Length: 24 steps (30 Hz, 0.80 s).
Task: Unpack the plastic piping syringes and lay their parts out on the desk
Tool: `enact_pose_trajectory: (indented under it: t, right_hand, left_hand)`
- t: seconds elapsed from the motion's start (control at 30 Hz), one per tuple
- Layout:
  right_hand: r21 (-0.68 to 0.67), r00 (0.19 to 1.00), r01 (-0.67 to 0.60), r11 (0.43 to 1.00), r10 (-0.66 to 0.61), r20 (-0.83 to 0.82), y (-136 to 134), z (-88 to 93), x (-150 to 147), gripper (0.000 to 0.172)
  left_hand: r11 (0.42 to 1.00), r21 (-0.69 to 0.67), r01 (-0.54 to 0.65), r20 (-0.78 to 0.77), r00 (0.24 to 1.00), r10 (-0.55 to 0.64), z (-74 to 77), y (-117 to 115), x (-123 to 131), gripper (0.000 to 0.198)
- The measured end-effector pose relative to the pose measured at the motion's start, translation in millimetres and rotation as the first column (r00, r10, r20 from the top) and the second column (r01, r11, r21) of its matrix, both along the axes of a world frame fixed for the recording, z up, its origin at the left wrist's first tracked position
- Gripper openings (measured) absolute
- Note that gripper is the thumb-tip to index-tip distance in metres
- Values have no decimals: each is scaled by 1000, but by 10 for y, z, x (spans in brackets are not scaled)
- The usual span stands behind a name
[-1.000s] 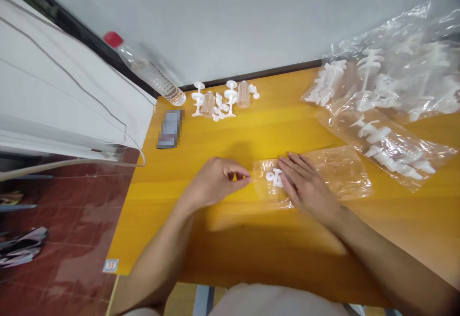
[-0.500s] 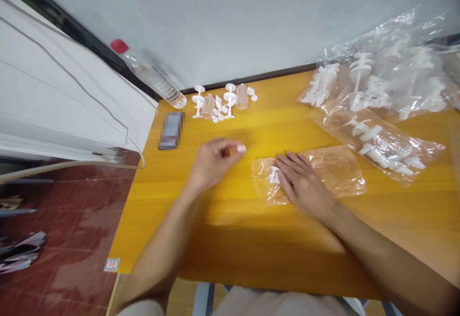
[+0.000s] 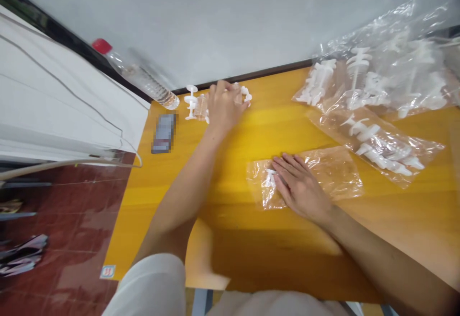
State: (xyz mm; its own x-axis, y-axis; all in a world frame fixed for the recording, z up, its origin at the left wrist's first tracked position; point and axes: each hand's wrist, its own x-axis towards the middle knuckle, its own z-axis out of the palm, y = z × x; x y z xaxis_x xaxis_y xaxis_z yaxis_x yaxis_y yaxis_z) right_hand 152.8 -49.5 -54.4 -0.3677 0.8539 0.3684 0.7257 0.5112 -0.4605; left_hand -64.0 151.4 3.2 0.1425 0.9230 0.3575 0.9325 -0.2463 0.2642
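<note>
My left hand reaches to the back of the table, over a group of white plastic parts. Its fingers are bent and their tips hidden, so what they hold, if anything, does not show. Beside it on the left lie a white plunger-like part and a clear ribbed cylinder. Small white pieces lie just to its right, by another clear cylinder that is partly covered. My right hand rests flat, fingers stretched out, on a clear plastic bag. A small white part shows in the bag near its fingertips.
Clear bags of white plastic parts stand at the back right, with another filled bag in front. A phone lies at the left. Behind it, a red-capped bottle leans at the table's corner. A numbered label marks the front left corner.
My left hand has moved from mid-table, where it pinched a small white piece, back and over the group of parts. My right hand has stayed flat on the bag.
</note>
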Motion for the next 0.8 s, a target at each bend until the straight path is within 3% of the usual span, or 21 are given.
enact_pose_trajectory:
  t: [0.1, 0.17, 0.23, 0.3, 0.4, 0.47, 0.57, 0.63, 0.7, 0.8]
  right_hand:
    - [-21, 1000, 2, 1000, -3, -27, 4, 1, 4, 37]
    - [-25, 999, 9, 1000, -10, -36, 6, -9, -1, 38]
    - [-30, 999, 15, 999, -17, -42, 5, -24, -12, 38]
    - [-31, 998, 22, 999, -24, -50, 2, -39, -24, 38]
    - [-26, 998, 30, 999, -31, -54, -6, -58, -38, 38]
    - [-26, 998, 33, 999, -34, -50, -11, -67, -44, 38]
    - [-18, 998, 37, 999, -38, -48, -15, -73, -48, 38]
    - [-13, 998, 40, 999, -41, -45, -14, -70, -52, 37]
    - [-10, 998, 50, 999, -51, -38, -11, -63, -57, 37]
    - [-10, 998, 61, 998, -61, -34, -10, -51, -63, 36]
  left_hand:
    - [989, -66, 130, 223, 968, -113, 153, -686, -215, 15]
    - [911, -264, 316, 373, 905, -206, 157, -1200, -320, 12]
    - [819, -389, 422, 453, 862, -229, 56, -1619, -346, 10]
    - [802, -415, 429, 470, 856, -214, -109, -1870, -281, 10]
    - [875, -336, 348, 391, 897, -206, -321, -1964, -91, 16]
    - [909, -274, 315, 287, 929, -235, -362, -1935, 0, 22]
    - [923, -218, 316, 183, 943, -280, -255, -1877, -22, 12]
    - [941, -196, 274, 172, 955, -242, -127, -1843, -107, 14]
    - [942, -241, 233, 170, 966, -195, -29, -1815, -173, 14]
    - [882, -395, 258, 151, 965, -215, -29, -1816, -152, 13]
